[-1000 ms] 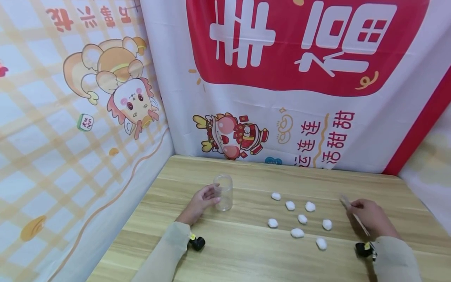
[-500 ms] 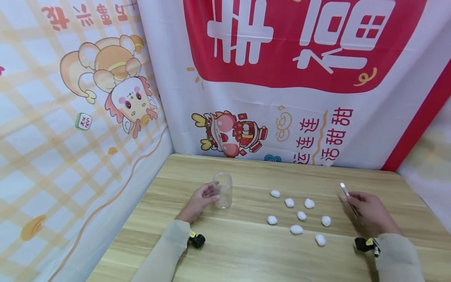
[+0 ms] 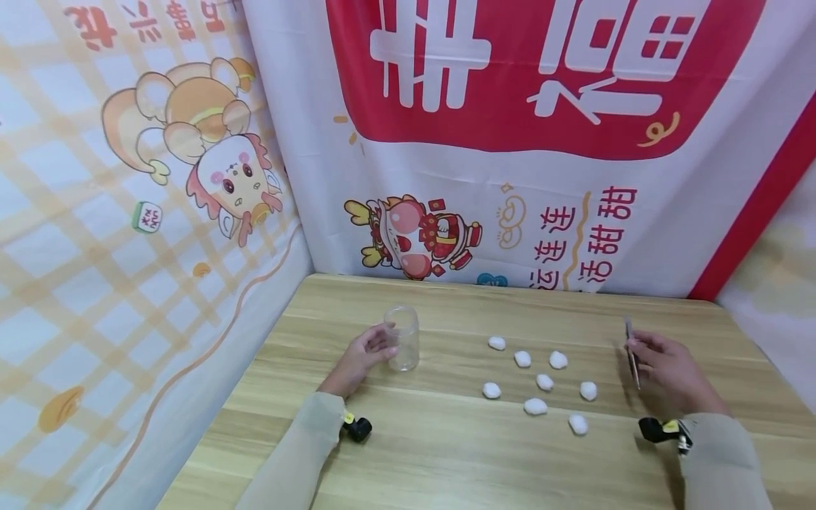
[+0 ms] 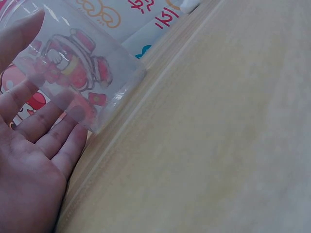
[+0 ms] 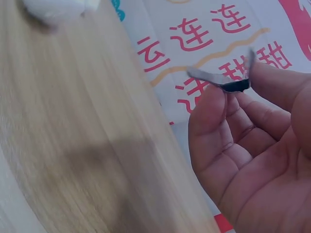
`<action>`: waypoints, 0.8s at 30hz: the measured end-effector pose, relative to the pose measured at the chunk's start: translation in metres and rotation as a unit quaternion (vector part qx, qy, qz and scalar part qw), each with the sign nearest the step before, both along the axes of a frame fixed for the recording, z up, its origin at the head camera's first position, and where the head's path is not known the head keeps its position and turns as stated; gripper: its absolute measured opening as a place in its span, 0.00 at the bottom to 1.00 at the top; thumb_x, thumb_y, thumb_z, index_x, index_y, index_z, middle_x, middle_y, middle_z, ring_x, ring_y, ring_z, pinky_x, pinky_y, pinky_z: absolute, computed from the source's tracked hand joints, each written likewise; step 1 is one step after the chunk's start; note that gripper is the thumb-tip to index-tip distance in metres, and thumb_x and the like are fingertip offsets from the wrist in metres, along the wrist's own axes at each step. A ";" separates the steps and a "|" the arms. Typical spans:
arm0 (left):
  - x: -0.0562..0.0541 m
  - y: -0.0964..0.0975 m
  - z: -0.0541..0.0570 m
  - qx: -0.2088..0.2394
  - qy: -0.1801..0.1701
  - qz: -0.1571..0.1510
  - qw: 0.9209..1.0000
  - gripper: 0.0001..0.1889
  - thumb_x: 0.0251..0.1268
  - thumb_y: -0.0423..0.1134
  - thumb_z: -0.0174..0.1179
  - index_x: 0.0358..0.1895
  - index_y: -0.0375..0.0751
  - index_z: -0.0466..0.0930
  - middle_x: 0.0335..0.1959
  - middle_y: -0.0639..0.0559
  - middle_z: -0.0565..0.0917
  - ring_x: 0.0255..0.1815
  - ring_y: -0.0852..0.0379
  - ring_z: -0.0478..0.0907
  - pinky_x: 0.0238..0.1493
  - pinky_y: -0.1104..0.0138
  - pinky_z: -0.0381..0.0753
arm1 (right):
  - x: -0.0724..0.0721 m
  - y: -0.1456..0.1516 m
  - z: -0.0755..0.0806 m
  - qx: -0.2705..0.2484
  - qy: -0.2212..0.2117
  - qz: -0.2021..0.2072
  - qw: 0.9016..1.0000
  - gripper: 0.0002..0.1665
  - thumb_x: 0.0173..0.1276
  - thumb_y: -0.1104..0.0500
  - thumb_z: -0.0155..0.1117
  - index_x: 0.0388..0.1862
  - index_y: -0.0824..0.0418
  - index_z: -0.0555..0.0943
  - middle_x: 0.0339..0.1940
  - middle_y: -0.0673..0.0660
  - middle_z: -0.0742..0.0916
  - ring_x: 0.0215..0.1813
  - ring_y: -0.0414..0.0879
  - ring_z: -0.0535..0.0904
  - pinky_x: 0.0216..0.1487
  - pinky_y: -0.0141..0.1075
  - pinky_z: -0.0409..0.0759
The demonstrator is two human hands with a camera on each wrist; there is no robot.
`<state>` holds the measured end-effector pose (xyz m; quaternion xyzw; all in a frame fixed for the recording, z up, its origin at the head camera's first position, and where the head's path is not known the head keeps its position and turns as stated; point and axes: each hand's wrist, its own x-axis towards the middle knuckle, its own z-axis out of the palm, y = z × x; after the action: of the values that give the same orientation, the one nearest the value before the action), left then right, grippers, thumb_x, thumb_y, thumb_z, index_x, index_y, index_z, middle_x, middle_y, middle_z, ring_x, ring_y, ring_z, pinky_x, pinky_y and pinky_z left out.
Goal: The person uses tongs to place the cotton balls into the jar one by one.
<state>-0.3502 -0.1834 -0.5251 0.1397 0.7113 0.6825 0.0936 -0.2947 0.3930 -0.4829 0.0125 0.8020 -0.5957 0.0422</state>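
My left hand (image 3: 360, 360) curls its thumb and fingers around the side of a clear plastic cup (image 3: 404, 343), which stands upright on the table. In the left wrist view the fingers show through the wall of the cup (image 4: 82, 68). At the right, my right hand (image 3: 674, 370) pinches metal tweezers (image 3: 632, 358) between thumb and fingers, above the table. The right wrist view shows the two spread arms of the tweezers (image 5: 235, 86), with nothing between them. Several small white lumps (image 3: 545, 382) lie scattered between the two hands; their material is unclear.
The wood-grain table (image 3: 446, 453) meets a printed cloth (image 3: 306, 142) at the back and another printed cloth (image 3: 159, 283) on the left. A black camera (image 3: 358, 428) sits on the left wrist and another black camera (image 3: 653, 430) on the right.
My right hand has turned the tweezers from a slant to nearly straight away from me. The left hand stays at the cup. The whole head view has shifted slightly.
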 end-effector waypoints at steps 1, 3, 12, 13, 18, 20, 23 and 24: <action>0.000 -0.001 0.000 0.000 0.001 0.000 1.000 0.33 0.62 0.41 0.68 0.70 0.48 0.66 0.64 0.48 0.73 0.67 0.51 0.68 0.68 0.60 0.65 | 0.000 0.000 0.000 -0.018 0.003 0.004 1.000 0.35 0.76 0.48 0.53 0.70 0.69 0.61 0.49 0.50 0.83 0.47 0.39 0.79 0.44 0.38 0.84; 0.000 -0.001 -0.001 0.002 0.001 0.001 1.000 0.33 0.61 0.41 0.68 0.70 0.49 0.67 0.64 0.48 0.74 0.67 0.51 0.68 0.67 0.61 0.66 | 0.000 0.001 -0.002 -0.063 0.008 0.013 0.998 0.26 0.75 0.51 0.55 0.66 0.62 0.67 0.46 0.47 0.83 0.46 0.38 0.79 0.43 0.37 0.84; -0.001 0.000 -0.004 0.008 0.007 -0.005 1.000 0.35 0.59 0.44 0.70 0.69 0.49 0.67 0.65 0.48 0.73 0.67 0.51 0.67 0.68 0.60 0.66 | 0.002 0.000 -0.005 -0.233 0.032 0.043 0.971 0.15 0.75 0.64 0.55 0.56 0.50 0.77 0.44 0.50 0.82 0.45 0.39 0.80 0.46 0.36 0.84; -0.002 0.000 -0.004 0.008 0.007 -0.005 1.000 0.34 0.60 0.43 0.69 0.70 0.49 0.67 0.65 0.48 0.73 0.67 0.50 0.67 0.68 0.60 0.66 | 0.003 -0.001 -0.006 -0.248 0.038 0.044 0.967 0.15 0.74 0.65 0.55 0.56 0.51 0.77 0.44 0.50 0.82 0.45 0.39 0.81 0.47 0.36 0.83; -0.002 0.000 -0.005 0.007 0.005 -0.009 1.000 0.35 0.60 0.42 0.69 0.71 0.46 0.65 0.65 0.47 0.73 0.68 0.50 0.67 0.68 0.60 0.66 | 0.007 -0.009 -0.011 -0.336 0.074 0.048 0.938 0.18 0.74 0.71 0.51 0.56 0.56 0.79 0.45 0.53 0.82 0.47 0.44 0.83 0.50 0.39 0.82; -0.001 0.000 -0.005 0.007 0.005 -0.008 1.000 0.37 0.59 0.44 0.70 0.71 0.45 0.65 0.64 0.47 0.73 0.67 0.51 0.68 0.67 0.61 0.67 | 0.007 -0.013 -0.014 -0.363 0.088 0.052 0.926 0.19 0.74 0.73 0.49 0.56 0.59 0.79 0.45 0.54 0.82 0.48 0.45 0.83 0.51 0.40 0.81; -0.001 -0.001 -0.004 0.008 0.010 -0.008 1.000 0.37 0.58 0.44 0.70 0.71 0.44 0.65 0.64 0.47 0.73 0.66 0.50 0.69 0.67 0.61 0.67 | 0.006 -0.017 -0.017 -0.378 0.102 0.052 0.919 0.19 0.73 0.74 0.49 0.56 0.61 0.78 0.45 0.56 0.82 0.49 0.46 0.82 0.52 0.41 0.81; -0.001 -0.001 -0.004 0.008 0.010 -0.008 1.000 0.37 0.58 0.45 0.70 0.71 0.45 0.65 0.64 0.47 0.73 0.66 0.50 0.69 0.67 0.61 0.67 | 0.006 -0.017 -0.017 -0.376 0.103 0.049 0.920 0.19 0.73 0.74 0.49 0.56 0.61 0.78 0.45 0.56 0.82 0.49 0.45 0.82 0.52 0.41 0.81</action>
<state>-0.3513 -0.1841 -0.5286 0.1530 0.7053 0.6863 0.0903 -0.2889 0.3757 -0.5003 -0.1047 0.5189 -0.8483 -0.0096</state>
